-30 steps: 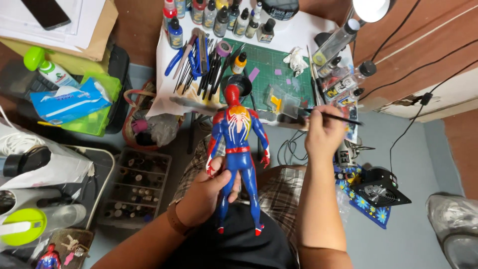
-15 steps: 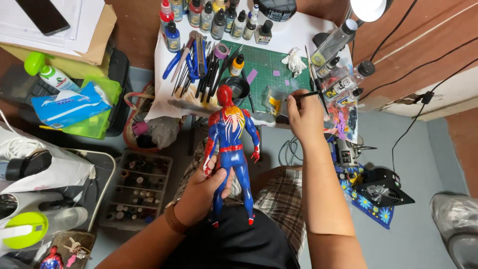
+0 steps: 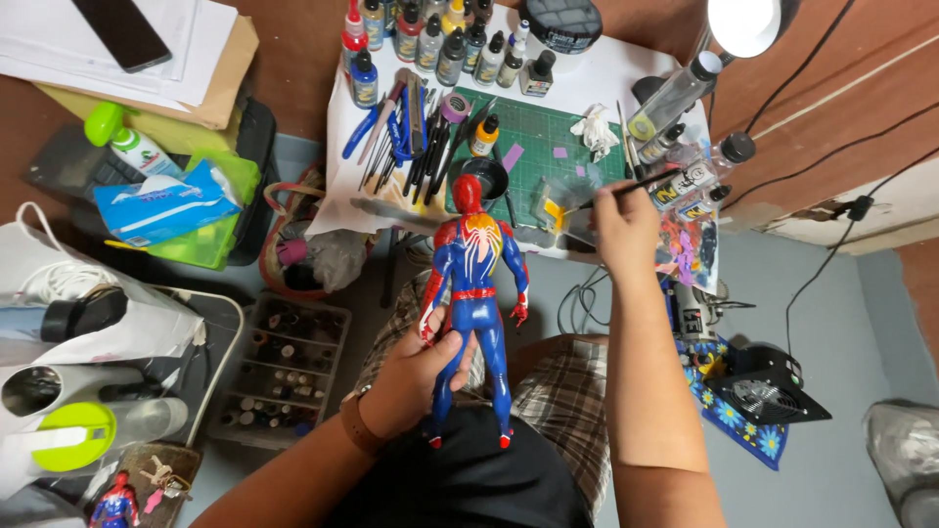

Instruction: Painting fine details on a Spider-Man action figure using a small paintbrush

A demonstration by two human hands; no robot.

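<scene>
The small white work table (image 3: pixel 636 73) is lying crowded to its edges with paint bottles (image 3: pixel 430 44), tools and a green cutting mat (image 3: pixel 548 127), leaving open room only over the person's lap, between table edge and body. One red-and-blue superhero figure (image 3: pixel 472 303) is standing upright there, back to the camera; a second, smaller one (image 3: pixel 115 504) is lying at lower left. The left hand (image 3: pixel 416 376) is clenching around the figure's legs. The right hand (image 3: pixel 626 220) is pinching one thin paintbrush (image 3: pixel 616 191), its tip reaching over the mat's near edge.
</scene>
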